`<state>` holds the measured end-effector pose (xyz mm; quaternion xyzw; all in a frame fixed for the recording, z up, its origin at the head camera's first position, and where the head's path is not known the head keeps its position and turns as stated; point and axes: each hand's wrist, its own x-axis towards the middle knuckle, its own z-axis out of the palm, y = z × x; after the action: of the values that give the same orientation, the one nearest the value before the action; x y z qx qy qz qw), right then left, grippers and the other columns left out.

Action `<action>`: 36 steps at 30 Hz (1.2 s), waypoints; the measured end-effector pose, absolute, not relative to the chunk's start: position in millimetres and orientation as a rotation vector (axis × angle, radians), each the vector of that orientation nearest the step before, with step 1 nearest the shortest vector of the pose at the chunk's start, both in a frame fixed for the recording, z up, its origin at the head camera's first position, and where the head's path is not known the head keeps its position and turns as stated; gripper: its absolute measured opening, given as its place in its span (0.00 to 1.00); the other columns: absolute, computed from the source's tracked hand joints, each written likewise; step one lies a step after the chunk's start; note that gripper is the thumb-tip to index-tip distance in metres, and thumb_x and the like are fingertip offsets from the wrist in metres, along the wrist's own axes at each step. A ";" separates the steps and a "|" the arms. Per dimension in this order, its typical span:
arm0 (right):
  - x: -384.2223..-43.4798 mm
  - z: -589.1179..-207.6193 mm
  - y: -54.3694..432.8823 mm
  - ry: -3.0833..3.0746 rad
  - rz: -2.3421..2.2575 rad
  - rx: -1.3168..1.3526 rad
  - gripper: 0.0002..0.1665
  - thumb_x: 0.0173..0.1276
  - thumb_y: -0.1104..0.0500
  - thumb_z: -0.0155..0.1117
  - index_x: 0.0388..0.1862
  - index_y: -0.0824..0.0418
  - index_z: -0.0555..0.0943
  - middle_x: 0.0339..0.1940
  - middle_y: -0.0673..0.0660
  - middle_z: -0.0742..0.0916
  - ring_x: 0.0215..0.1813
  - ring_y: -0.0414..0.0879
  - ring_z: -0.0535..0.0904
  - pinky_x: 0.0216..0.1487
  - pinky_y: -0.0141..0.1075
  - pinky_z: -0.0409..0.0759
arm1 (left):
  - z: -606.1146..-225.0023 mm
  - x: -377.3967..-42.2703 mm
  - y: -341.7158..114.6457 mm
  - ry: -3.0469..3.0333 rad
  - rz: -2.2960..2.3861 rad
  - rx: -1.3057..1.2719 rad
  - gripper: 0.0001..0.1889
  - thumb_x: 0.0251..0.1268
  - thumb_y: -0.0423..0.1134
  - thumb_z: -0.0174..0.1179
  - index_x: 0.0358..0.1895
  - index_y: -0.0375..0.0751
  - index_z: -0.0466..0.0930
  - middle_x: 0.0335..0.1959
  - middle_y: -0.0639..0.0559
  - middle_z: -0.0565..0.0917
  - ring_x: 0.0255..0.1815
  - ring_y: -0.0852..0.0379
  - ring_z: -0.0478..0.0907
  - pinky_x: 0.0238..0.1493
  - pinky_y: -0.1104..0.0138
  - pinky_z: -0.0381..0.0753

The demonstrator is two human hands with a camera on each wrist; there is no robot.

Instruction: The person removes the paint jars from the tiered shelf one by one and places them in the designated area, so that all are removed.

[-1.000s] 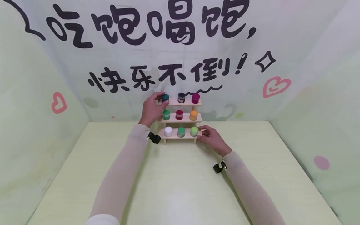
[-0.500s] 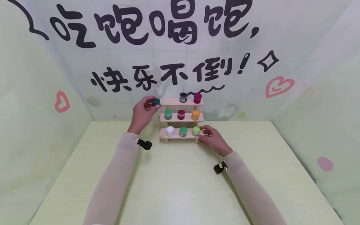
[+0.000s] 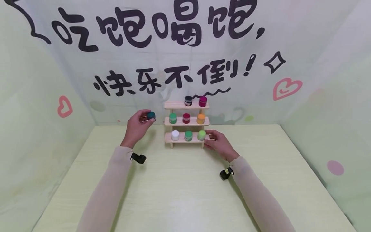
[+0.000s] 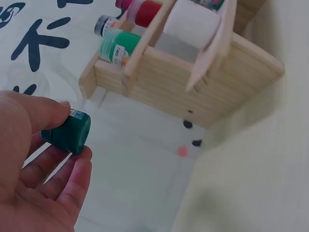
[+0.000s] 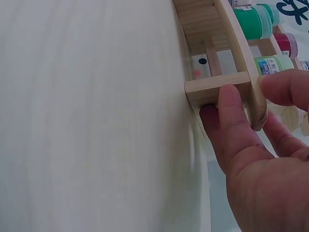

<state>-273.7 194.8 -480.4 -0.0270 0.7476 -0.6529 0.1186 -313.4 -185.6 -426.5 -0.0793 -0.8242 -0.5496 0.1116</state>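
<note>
My left hand (image 3: pixel 136 128) pinches a dark teal paint jar (image 3: pixel 151 116) between thumb and fingers, held in the air left of a three-tier wooden shelf (image 3: pixel 174 105). The left wrist view shows this jar (image 4: pixel 71 131) tipped on its side in my fingers. My right hand (image 3: pixel 221 146) holds the right end of the bottom tier. In the right wrist view, my thumb lies on the board (image 5: pixel 257 104) while fingers press its leg. The top tier bears a black jar (image 3: pixel 188 101) and a magenta jar (image 3: pixel 203 101); its left spot is bare.
On the middle tier stand green (image 3: pixel 173 118), dark red (image 3: pixel 186 118) and orange (image 3: pixel 201 119) jars. The bottom tier carries white (image 3: pixel 175 135), green (image 3: pixel 188 136) and light green (image 3: pixel 201 135) jars. A printed cloth wall (image 3: pixel 139 109) rises behind the pale table (image 3: pixel 185 187).
My left hand has lifted the teal jar off the top tier's left end and carried it left and lower. My right hand has stayed at the bottom tier.
</note>
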 end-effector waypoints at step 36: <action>-271.4 -468.5 185.4 2.087 -1.915 0.076 0.33 0.77 0.71 0.57 0.79 0.59 0.68 0.70 0.65 0.76 0.65 0.55 0.81 0.68 0.45 0.83 | -495.0 -310.9 -221.6 -2.739 -1.557 -0.037 0.26 0.69 0.40 0.72 0.68 0.40 0.79 0.63 0.38 0.85 0.65 0.40 0.83 0.72 0.49 0.77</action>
<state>-271.4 185.4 -468.5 0.0264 0.7279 -0.6678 0.1532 -310.9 -221.6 -495.0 -0.0119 -0.8693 -0.4941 -0.0048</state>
